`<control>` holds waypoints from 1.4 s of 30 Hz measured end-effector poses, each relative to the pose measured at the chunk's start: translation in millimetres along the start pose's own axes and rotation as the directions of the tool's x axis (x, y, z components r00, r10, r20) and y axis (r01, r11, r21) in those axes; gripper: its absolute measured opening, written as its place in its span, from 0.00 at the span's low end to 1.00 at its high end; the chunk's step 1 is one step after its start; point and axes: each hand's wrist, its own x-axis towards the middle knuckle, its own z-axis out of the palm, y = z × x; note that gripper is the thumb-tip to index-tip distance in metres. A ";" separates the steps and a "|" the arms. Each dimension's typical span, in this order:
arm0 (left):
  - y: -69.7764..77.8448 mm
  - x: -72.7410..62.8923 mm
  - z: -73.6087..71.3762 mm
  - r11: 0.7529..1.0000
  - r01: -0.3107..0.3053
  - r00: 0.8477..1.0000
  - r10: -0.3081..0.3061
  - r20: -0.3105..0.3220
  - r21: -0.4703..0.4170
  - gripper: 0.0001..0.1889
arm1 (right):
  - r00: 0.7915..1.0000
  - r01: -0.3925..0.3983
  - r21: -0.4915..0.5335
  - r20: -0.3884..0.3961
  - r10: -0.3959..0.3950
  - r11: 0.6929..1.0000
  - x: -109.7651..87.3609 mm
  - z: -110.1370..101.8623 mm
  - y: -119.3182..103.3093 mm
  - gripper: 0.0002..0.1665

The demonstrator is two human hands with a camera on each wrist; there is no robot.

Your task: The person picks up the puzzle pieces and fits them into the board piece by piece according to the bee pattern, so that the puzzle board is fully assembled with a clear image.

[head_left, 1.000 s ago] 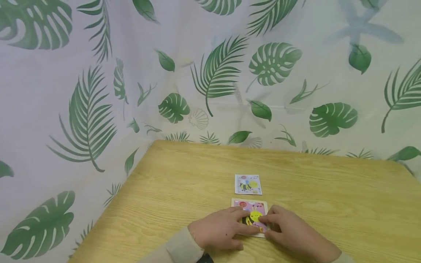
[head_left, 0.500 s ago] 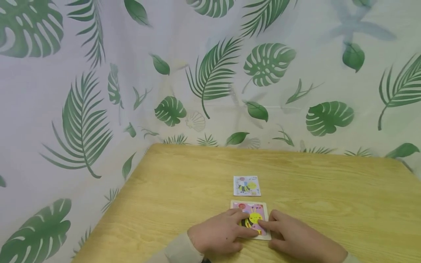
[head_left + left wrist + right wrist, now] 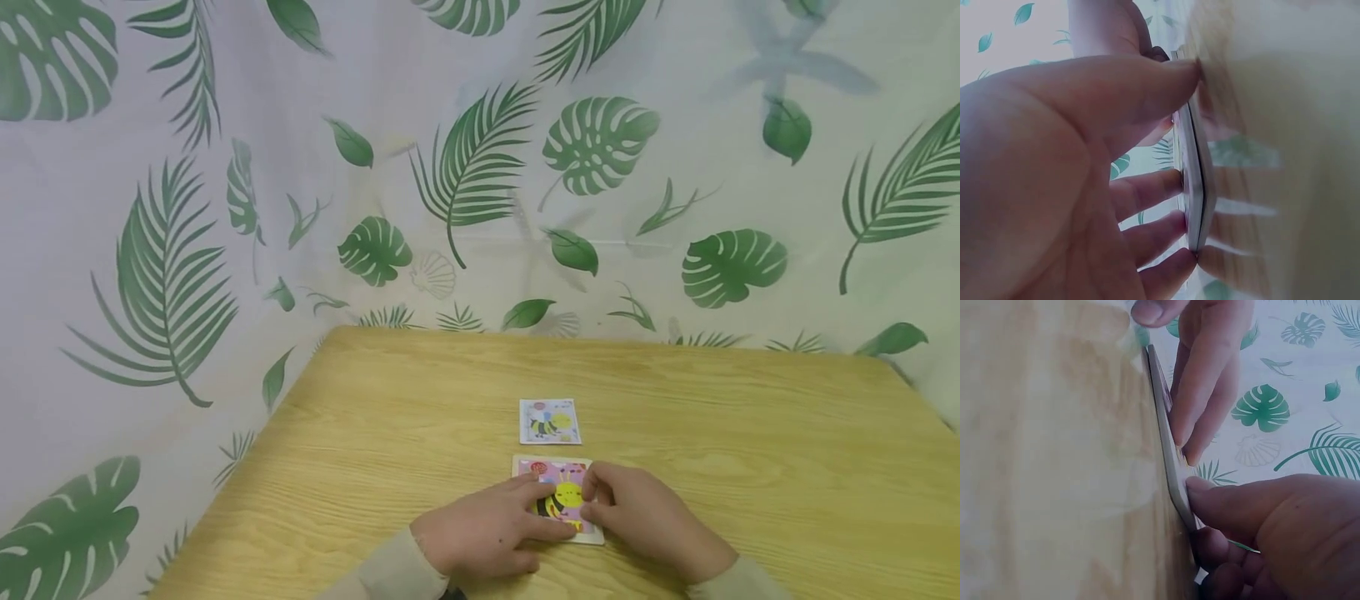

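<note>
A square picture puzzle (image 3: 570, 493) in a pale frame lies flat on the table, showing a yellow-and-black bee on pink. My left hand (image 3: 487, 525) covers its lower left part, with extended fingers resting on the picture. In the left wrist view, the left thumb reaches the near edge of the layered board (image 3: 1194, 181). At the puzzle's right side, my right hand (image 3: 645, 512) has its thumb on the face and its fingers curled at the border. The right wrist view shows that thumb (image 3: 1200, 490) and a bent finger pinching the board's edge.
Just beyond the puzzle lies a paler card (image 3: 550, 421) printed with the same bee. The wooden table (image 3: 390, 400) ends at a white curtain (image 3: 465, 308) with green leaf prints at the back and left.
The right hand's fingers have drawn in and curled at the puzzle's right border; its index finger lay straighter on the picture before. The left hand stays on the puzzle. The head view has shifted slightly.
</note>
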 end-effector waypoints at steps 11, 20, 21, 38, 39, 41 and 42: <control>2.4 0.3 -1.7 0.999 0.035 0.999 -0.035 0.010 -0.007 0.29 | 1.000 -0.018 0.027 0.026 0.017 0.999 3.4 0.3 4.4 0.13; 5.5 -3.5 0.1 0.999 0.037 0.999 -0.036 -0.028 0.032 0.32 | 1.000 0.020 0.006 0.009 -0.020 1.000 6.0 6.6 -0.7 0.13; 5.5 -3.6 0.4 0.999 0.035 0.999 -0.034 -0.025 0.031 0.33 | 1.000 0.016 0.008 0.012 -0.016 1.000 6.4 6.8 -0.5 0.13; -5.4 -5.7 12.2 0.999 -0.010 0.997 0.007 -0.080 -0.035 0.29 | 0.998 0.034 0.043 0.042 -0.036 0.998 7.4 11.3 7.9 0.13; -5.9 -6.0 13.4 0.999 -0.010 0.996 0.007 -0.085 -0.032 0.28 | 0.998 0.038 0.050 0.045 -0.040 0.998 7.2 12.6 8.3 0.13; -6.9 -5.9 15.4 1.000 -0.011 0.996 0.009 -0.088 -0.029 0.27 | 0.998 0.032 0.081 0.050 -0.036 0.996 6.2 13.7 9.4 0.11; -7.3 -5.4 15.9 0.999 -0.007 0.996 0.005 -0.086 -0.031 0.27 | 0.998 0.025 0.100 0.049 -0.030 0.995 5.6 13.4 10.0 0.11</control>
